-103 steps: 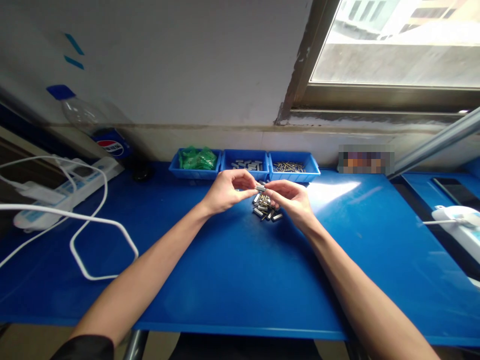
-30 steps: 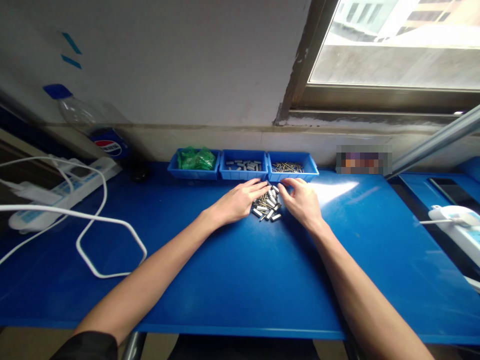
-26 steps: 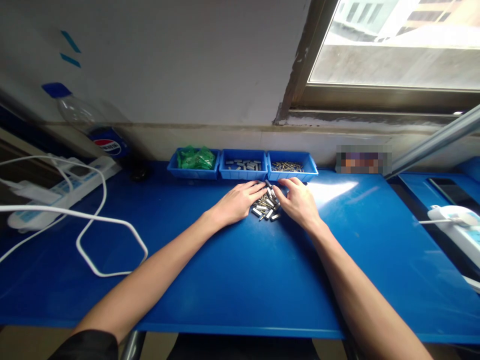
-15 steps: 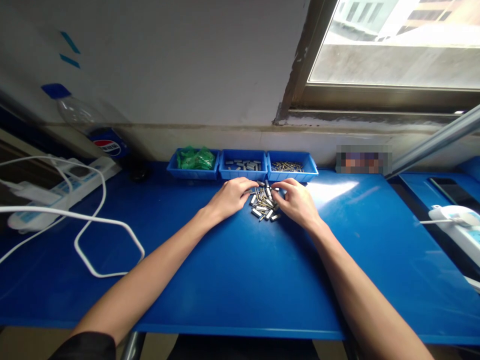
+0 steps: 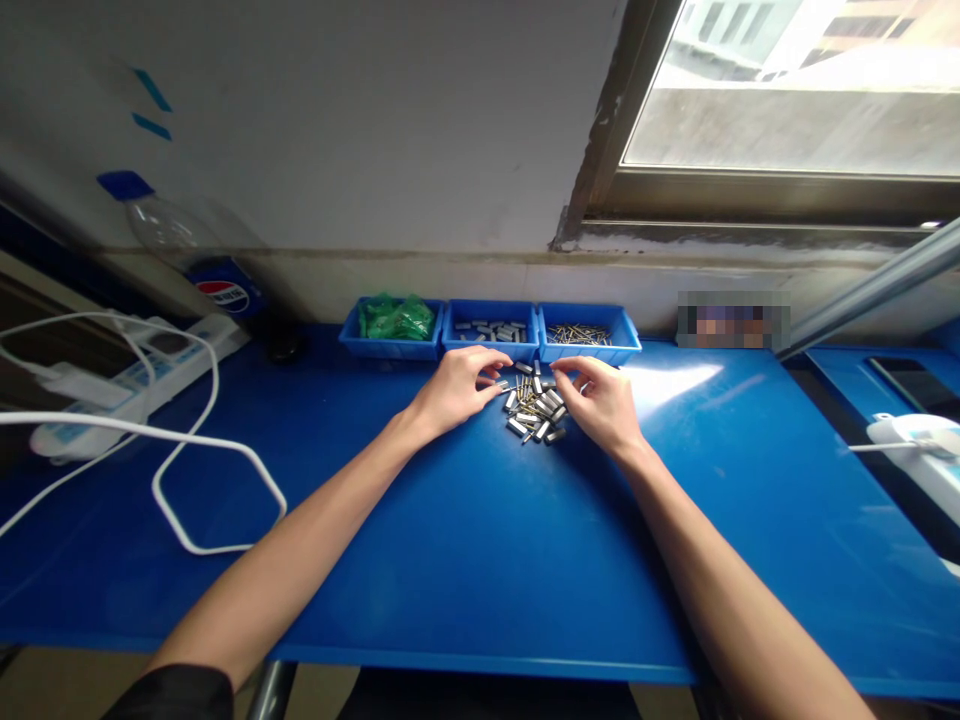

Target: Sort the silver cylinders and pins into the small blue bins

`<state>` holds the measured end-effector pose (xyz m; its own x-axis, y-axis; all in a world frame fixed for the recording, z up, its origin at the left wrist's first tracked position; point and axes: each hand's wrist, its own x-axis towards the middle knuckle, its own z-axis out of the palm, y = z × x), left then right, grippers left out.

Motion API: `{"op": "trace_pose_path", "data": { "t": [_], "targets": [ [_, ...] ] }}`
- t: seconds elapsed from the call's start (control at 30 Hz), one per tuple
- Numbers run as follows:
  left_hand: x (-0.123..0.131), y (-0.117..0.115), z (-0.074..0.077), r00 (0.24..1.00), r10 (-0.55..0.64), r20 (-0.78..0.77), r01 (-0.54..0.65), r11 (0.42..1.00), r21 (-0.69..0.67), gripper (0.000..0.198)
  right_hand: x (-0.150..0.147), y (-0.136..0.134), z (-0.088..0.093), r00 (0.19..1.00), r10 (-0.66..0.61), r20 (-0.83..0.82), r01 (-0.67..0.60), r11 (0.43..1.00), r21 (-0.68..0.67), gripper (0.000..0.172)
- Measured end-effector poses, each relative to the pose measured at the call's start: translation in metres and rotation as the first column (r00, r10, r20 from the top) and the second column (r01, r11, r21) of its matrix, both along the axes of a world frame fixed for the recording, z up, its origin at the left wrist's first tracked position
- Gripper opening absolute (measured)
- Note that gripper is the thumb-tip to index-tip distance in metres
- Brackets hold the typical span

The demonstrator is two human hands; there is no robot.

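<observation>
A pile of silver hexagonal standoffs (image 5: 517,427) mixed with thin brass-coloured screws (image 5: 527,398) lies on the blue table between my hands. My left hand (image 5: 463,388) is at the pile's left edge, its thumb and fingers apart. A small silver piece shows by the left thumb tip; contact is unclear. On the right side of the pile, my right hand (image 5: 602,400) has its thumb and index finger parted, with nothing visible between them. Behind the pile stand three blue bins: one with green plastic bags (image 5: 397,318), one with grey standoffs (image 5: 491,331), one with screws (image 5: 579,335).
White cables (image 5: 217,440) and a power strip (image 5: 187,370) lie on the left of the table (image 5: 450,560). A cola bottle (image 5: 221,285) leans near the wall. To the right are another white power strip (image 5: 919,450) and a phone (image 5: 911,385).
My left thumb and fingers have spread wider at the pile's edge, and the right thumb and index finger have drawn slightly apart. The whole view has shifted a little.
</observation>
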<state>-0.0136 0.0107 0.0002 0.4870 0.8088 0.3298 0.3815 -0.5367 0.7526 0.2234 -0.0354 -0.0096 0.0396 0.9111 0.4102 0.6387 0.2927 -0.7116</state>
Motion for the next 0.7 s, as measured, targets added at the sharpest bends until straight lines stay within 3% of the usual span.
{"op": "trace_pose_path", "data": {
  "t": [0.2, 0.27, 0.37, 0.5, 0.7],
  "targets": [
    [0.002, -0.002, 0.008, 0.966, 0.135, 0.222, -0.093, 0.978, -0.188, 0.034, -0.007, -0.004, 0.003, 0.994, 0.095, -0.044, -0.094, 0.995, 0.015, 0.019],
    [0.004, -0.002, 0.012, 0.932, 0.146, 0.333, -0.046, 0.956, -0.289, 0.041, -0.009, -0.006, 0.005, 0.982, 0.159, -0.103, -0.161, 0.987, -0.015, 0.022],
    [0.007, -0.003, 0.016, 0.886, 0.121, 0.448, 0.08, 0.911, -0.405, 0.046, -0.014, -0.009, 0.01, 0.915, 0.231, -0.33, -0.291, 0.946, -0.142, 0.036],
    [0.008, -0.006, 0.017, 0.868, 0.094, 0.488, 0.176, 0.861, -0.478, 0.042, -0.019, -0.011, 0.016, 0.761, 0.198, -0.617, -0.421, 0.875, -0.238, 0.043],
    [0.01, -0.008, 0.014, 0.889, 0.059, 0.455, 0.19, 0.855, -0.483, 0.04, -0.02, -0.009, 0.015, 0.689, 0.15, -0.71, -0.436, 0.867, -0.24, 0.039]
  ]
}}
